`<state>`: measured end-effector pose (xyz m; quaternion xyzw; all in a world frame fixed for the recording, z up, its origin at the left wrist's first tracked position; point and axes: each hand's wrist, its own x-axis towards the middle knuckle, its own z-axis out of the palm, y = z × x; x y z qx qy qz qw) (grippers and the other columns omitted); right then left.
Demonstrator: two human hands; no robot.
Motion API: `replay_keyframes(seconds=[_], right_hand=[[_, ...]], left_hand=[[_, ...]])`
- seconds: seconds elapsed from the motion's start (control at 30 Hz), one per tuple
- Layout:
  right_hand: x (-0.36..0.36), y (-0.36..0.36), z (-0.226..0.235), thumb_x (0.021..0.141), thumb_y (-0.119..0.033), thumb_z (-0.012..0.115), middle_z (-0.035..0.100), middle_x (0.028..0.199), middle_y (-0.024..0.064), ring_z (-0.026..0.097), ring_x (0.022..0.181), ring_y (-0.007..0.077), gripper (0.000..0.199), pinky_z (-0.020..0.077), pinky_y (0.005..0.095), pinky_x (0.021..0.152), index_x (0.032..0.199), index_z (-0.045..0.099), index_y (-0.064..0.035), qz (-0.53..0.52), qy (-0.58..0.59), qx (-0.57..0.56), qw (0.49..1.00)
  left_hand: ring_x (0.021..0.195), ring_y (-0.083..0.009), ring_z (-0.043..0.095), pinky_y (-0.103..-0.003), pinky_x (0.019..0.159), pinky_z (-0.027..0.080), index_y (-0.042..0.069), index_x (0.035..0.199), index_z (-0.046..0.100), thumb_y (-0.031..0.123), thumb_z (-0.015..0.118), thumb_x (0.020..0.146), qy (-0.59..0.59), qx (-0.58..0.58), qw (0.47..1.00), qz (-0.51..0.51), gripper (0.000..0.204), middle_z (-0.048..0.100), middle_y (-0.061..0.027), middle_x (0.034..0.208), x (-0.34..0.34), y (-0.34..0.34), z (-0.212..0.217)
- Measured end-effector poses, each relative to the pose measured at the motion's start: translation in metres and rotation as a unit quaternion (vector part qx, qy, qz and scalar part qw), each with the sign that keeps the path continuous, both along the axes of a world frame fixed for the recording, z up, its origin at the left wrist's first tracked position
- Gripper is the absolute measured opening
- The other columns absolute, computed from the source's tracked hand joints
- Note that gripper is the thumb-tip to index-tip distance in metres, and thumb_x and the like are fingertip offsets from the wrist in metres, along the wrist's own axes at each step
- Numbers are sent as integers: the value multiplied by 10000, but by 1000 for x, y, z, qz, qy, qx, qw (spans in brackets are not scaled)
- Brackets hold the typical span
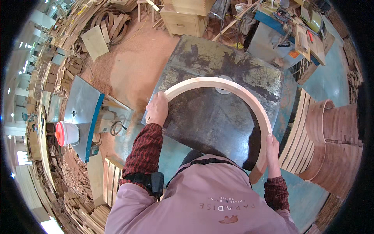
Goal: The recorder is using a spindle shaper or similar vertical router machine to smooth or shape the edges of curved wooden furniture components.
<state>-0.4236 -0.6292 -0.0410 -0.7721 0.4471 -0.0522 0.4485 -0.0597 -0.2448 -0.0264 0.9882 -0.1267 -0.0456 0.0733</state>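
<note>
A pale curved wooden piece (263,119), bent like a large arch, lies over the dark, worn metal machine table (202,117). My left hand (157,108) is closed around its left end, at the table's left edge. On the right side, my right hand (272,150) grips the arch's outer face, close to its lower right end, which comes near my body. Part of a round light metal disc (224,92) set in the table shows beside the arch's inner edge; the wood covers the rest. The fingertips of both hands are partly hidden.
Curved wooden panels (331,132) stand on a slatted pallet (297,136) at right. At left is a blue-edged machine table (80,113) with a white red-lidded bucket (70,133). A wooden cabinet (183,23) and a cluttered workbench (272,43) stand behind. Sawdust covers the floor (132,62).
</note>
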Motion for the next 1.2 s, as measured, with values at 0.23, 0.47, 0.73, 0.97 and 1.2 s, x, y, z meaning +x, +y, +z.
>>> replay_keyframes(seconds=[0.23,0.47,0.73,0.97,1.2], right_hand=[[28,-5,-3,1063,-427,471,696,1152,300,668,1126,424,562,492,461,975,1265,653,65,53,10,-31,998],[23,-7,-8,1054,-418,466,660,1285,299,624,1230,425,573,468,449,1055,1364,603,45,51,-22,-77,995],[-71,64,3,1046,-251,523,624,1354,259,614,1268,354,520,461,399,1084,1470,511,49,-42,-75,-128,988],[-73,101,-3,1074,-181,457,608,1397,269,643,1240,345,468,481,404,1066,1480,502,47,-135,-92,-51,985],[-49,88,5,1088,-171,441,650,1337,261,650,1234,368,438,484,410,1050,1474,510,24,-88,-70,-100,989]], left_hand=[[1005,-440,706,-550,853,553,42,1118,585,311,640,990,-21,5,1000,17,303,699,-212,1136,-4,23,-3],[1002,-425,709,-546,839,556,70,1091,590,351,658,963,-35,7,999,11,317,725,-209,1071,3,34,-16],[1026,-437,697,-568,840,560,48,1101,577,359,716,921,-54,10,998,-41,385,702,-223,1104,18,12,-3],[976,-457,699,-567,838,551,44,1075,604,376,702,936,-48,-27,993,-103,373,711,-237,1076,39,-20,-15],[944,-464,697,-568,830,541,42,1035,613,418,663,970,-1,4,998,-64,384,712,-234,1023,35,-11,-4]])
